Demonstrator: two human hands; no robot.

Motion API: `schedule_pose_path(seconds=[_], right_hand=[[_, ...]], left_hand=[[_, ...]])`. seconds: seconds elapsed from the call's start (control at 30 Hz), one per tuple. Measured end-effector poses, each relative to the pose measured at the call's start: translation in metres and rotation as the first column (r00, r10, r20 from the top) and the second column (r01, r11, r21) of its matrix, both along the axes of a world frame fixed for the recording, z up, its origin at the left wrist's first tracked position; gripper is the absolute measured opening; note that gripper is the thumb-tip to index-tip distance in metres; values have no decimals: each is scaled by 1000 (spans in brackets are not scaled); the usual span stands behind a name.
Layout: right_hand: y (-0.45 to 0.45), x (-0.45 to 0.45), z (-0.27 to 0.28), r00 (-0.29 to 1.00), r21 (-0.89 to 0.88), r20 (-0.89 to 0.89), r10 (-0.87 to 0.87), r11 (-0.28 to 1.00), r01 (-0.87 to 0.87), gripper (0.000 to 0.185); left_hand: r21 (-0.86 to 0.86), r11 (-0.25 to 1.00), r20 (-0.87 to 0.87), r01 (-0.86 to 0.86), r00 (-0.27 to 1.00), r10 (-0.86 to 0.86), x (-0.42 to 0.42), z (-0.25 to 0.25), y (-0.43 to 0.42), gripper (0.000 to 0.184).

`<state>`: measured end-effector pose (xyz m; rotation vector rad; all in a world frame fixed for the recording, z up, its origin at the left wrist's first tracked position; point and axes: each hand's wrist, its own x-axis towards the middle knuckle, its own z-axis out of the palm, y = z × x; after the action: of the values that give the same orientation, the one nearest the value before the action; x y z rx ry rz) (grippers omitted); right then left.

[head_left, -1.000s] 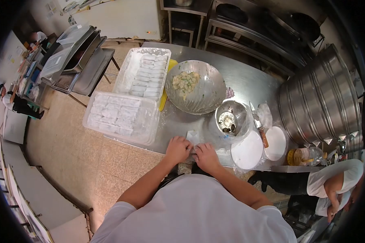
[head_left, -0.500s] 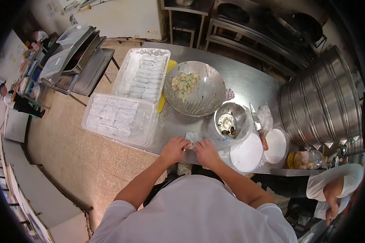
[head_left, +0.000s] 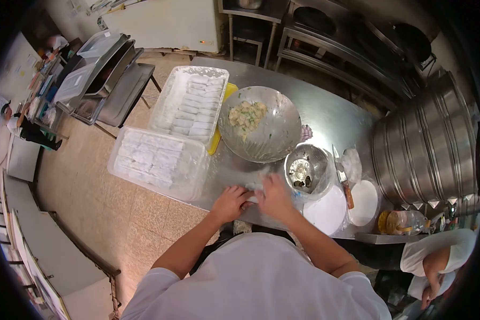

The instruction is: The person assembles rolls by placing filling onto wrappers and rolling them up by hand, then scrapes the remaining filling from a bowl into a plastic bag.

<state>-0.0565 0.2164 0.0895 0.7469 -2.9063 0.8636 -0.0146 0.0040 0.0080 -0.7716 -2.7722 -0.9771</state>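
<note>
wht wrap (head_left: 252, 199) | held in L fingers (head_left: 242, 195) | R fingers (head_left: 272, 186) near it, blurred, can't tell

Table (head_left: 330, 104): smooth metal, glossy under the light
Large bowl (head_left: 284, 128): polished metal, shiny
Steamer stack (head_left: 424, 141): smooth metal, satin sheen
Front tub (head_left: 195, 173): translucent plastic
Rear tub (head_left: 168, 101): whitish plastic, powdery
Knife (head_left: 349, 196): metal blade, wood-looking handle
Shirt (head_left: 250, 277): matt cloth
Floor (head_left: 90, 176): speckled tile
Held piece (head_left: 252, 199): pale, material too blurred to tell

Person in a plain pale shirt (head_left: 256, 280)
The sleeves (head_left: 156, 281) are short, and some dark clothing (head_left: 205, 252) shows below.
</note>
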Motion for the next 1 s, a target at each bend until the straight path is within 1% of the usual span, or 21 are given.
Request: schedule_pose_path(seconds=[0.03, 0.1, 0.17, 0.23, 0.27, 0.33, 0.43, 0.47, 0.5, 0.53, 0.63, 0.73, 0.77, 0.83, 0.93, 1.0], right_hand=[[-6, -19, 16, 999, -48, -20, -35, 998, 34, 49], [-15, -69, 17, 996, -86, -66, -55, 995, 49, 46], [-23, -129, -2, 984, -96, 180, -2, 995, 20, 43], [-38, -177, -21, 966, 68, 243, 84, 992, -103, 42], [-47, -186, -18, 960, 179, 266, 90, 974, -140, 42], [-67, -196, -13, 947, 391, 308, 93, 895, -215, 41], [-87, -191, -15, 899, 492, 408, 161, 790, -365, 40], [-87, -189, -15, 868, 313, 474, 149, 892, -325, 38], [-82, -187, -13, 829, 127, 539, 151, 958, -258, 36], [-80, -186, -11, 783, -57, 600, 166, 985, -165, 35], [-93, -209, -23, 882, 82, 462, 97, 985, -151, 37], [-103, -204, -40, 930, 243, 315, 188, 932, -270, 37], [-100, -200, -43, 895, 100, 414, 167, 969, -227, 39], [-95, -180, -14, 783, -166, 598, 170, 982, -87, 43], [-78, -177, -4, 662, -388, 718, 218, 914, 121, 43], [-70, -180, -1, 655, -427, 731, 191, 877, 220, 46]], left_hand=[[-3, 1000, 21, 1, 1000, -1, 1, 1, -1, 43], [-16, 1000, 37, -3, 999, 4, 3, 1, -1, 43], [-34, 999, 24, -17, 1000, 18, 2, -1, 1, 43], [-26, 999, 13, -21, 1000, 21, 2, -1, 1, 44], [-22, 999, 9, -24, 1000, 24, 2, -1, 0, 44], [-24, 999, 19, -26, 999, 26, 4, 1, -1, 45], [-25, 999, 28, -24, 999, 25, 5, 3, -1, 45], [-25, 999, 29, -23, 999, 24, 4, 3, -2, 45], [-25, 999, 35, -23, 999, 24, 4, 3, -2, 45], [-24, 999, 41, -23, 999, 24, 4, 3, -3, 45], [-13, 1000, 60, -21, 998, 22, 5, 1, -3, 43], [-14, 1000, 73, -13, 997, 14, 5, 0, -4, 43], [-15, 1000, 75, -11, 997, 12, 4, 0, -4, 43], [-11, 1000, 86, -14, 996, 15, 4, -1, -4, 43], [-3, 1000, 94, -13, 995, 13, 5, -4, -3, 42], [3, 1000, 99, -11, 995, 10, 5, -4, -4, 42]])
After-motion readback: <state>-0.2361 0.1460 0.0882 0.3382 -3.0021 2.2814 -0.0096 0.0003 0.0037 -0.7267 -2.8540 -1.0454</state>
